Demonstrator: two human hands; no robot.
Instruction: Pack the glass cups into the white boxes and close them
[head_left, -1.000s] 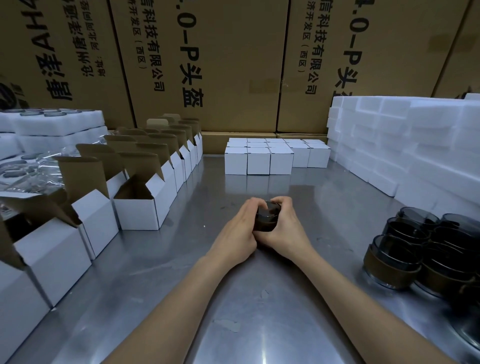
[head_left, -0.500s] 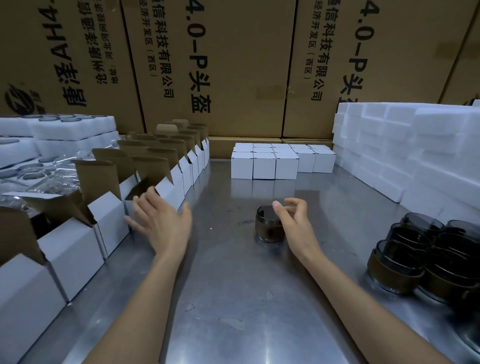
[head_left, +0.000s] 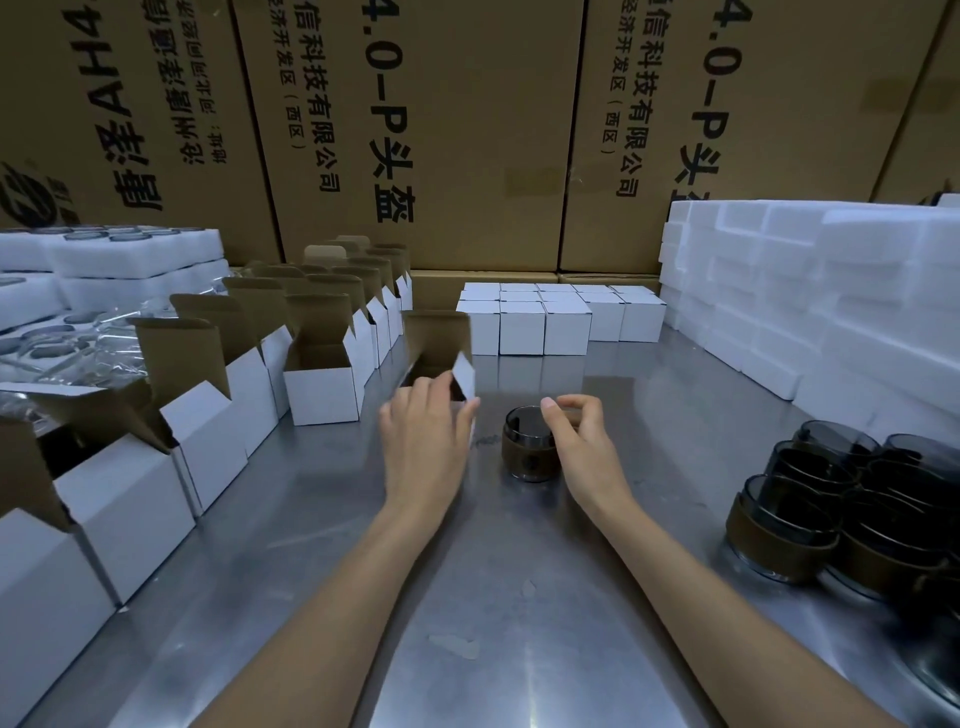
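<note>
Left hand (head_left: 423, 441) fingers grip open white box (head_left: 439, 353) | right hand (head_left: 576, 441) fingers pinch glass cup (head_left: 530, 449) rim | cups (head_left: 810, 509) right, open boxes (head_left: 322, 374) left.

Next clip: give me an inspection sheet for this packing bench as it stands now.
Surface: metal table, scuffed and reflective.
Job's things: one glass cup upright at centre; open box beside it; rows of open boxes at left; closed boxes at the back; grouped cups at right.
Clutter: foam blocks at right; foam trays at left.
Hands: left hand grips the open box; right hand curls at the cup's rim.
Cables: nothing seen.
Surroundings: printed brown cartons behind.
</note>
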